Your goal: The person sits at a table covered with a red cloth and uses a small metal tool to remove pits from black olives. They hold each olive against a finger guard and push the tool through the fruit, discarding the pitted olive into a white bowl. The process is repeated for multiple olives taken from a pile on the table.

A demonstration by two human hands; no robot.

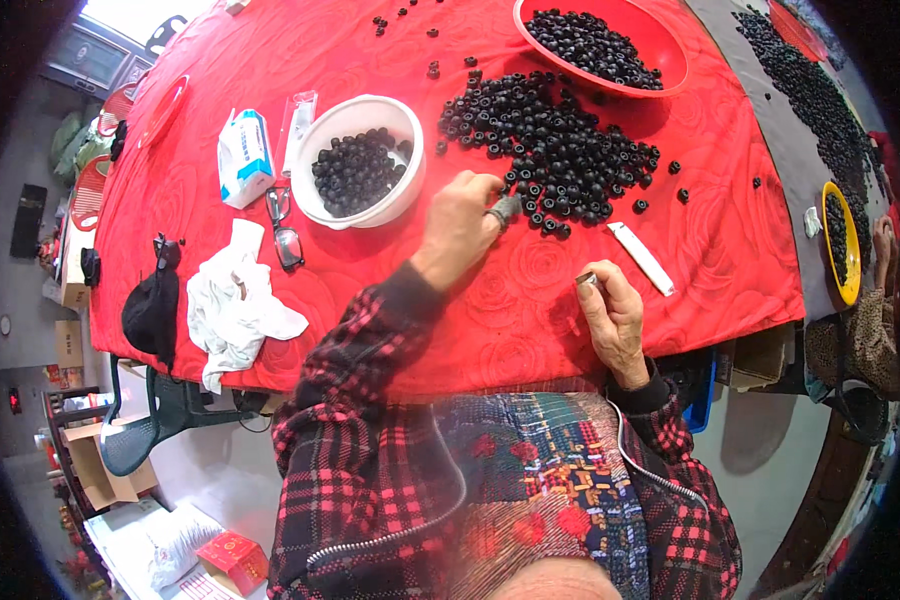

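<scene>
My left hand (460,229) reaches to the near left edge of a heap of small black round hollow parts (570,150) on the red tablecloth. Its fingers are curled together, a grey wrap (505,209) shows at a fingertip, and what they grip, if anything, is hidden. Nearer me, my right hand (618,320) pinches a small dark piece with a shiny rim (587,279) between thumb and forefinger, just above the cloth. Left of my left hand stands a white bowl (410,190) partly filled with the same black parts. A white strip-shaped packet (641,259) lies beside my right hand.
A red basin (675,60) with more black parts stands beyond the heap. To the left lie glasses (288,245), a tissue pack (245,160), a white cloth (235,300) and a black cap-like item (152,310). Another person's hand (884,240) is near a yellow tray (850,290) at far right.
</scene>
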